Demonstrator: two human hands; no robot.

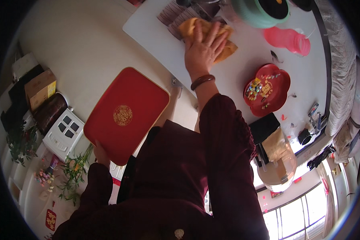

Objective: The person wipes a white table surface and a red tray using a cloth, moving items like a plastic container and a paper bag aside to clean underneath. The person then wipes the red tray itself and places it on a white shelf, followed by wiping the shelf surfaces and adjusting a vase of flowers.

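Observation:
My left hand [101, 154] grips a red rectangular tray [144, 99] by its near edge. The tray has a gold rim and a round gold emblem, and it hangs beside the table, tilted towards me. My right hand [202, 55] lies palm down on an orange cloth [226, 51] on the white table [156, 45]. Its fingers are spread, and the cloth is bunched under and around them. Just beyond the cloth are striped purple-grey items [180, 18], partly covered. A red flower-shaped dish [276, 99] with wrapped sweets [253, 90] stands to the right.
Beyond my right hand are a mint-green round container [252, 13] and a pink translucent bottle [286, 40]. A black item [264, 129] and a clear rounded container [277, 177] lie nearer on the right. Left on the floor side are a cardboard box [40, 90] and leafy plants [73, 177].

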